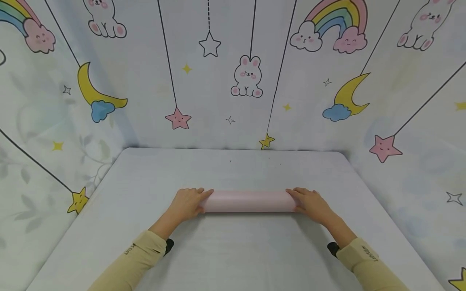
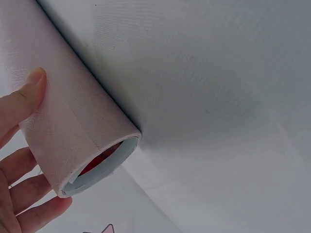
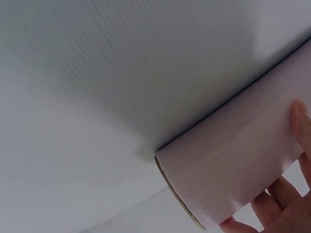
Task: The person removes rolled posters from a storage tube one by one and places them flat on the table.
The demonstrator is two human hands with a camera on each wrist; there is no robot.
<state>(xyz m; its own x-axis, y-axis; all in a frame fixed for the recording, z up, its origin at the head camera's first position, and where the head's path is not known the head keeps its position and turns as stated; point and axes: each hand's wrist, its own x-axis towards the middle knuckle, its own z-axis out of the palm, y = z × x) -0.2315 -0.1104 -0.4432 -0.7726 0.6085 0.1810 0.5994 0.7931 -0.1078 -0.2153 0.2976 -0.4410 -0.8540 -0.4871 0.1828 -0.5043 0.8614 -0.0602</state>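
A pale pink tube (image 1: 251, 201) with a faintly creased surface lies crosswise on the white table. At its left end my left hand (image 1: 190, 203) grips it, thumb on the near side and fingers over the far side. My right hand (image 1: 309, 204) holds the other end in the same way. In the left wrist view the tube (image 2: 73, 107) has an open end with a whitish rim and something red inside; the thumb of the left hand (image 2: 22, 109) presses its side. The right wrist view shows the tube's (image 3: 233, 160) thin tan edge, with the right hand (image 3: 286, 208) around it.
The white-covered table (image 1: 240, 250) has rounded far corners. A fabric backdrop (image 1: 218, 89) printed with stars, moons, rabbits and rainbows rises behind it and along both sides. Small dark specks lie near the table's far edge. Each wrist carries a black strap (image 1: 333, 249).
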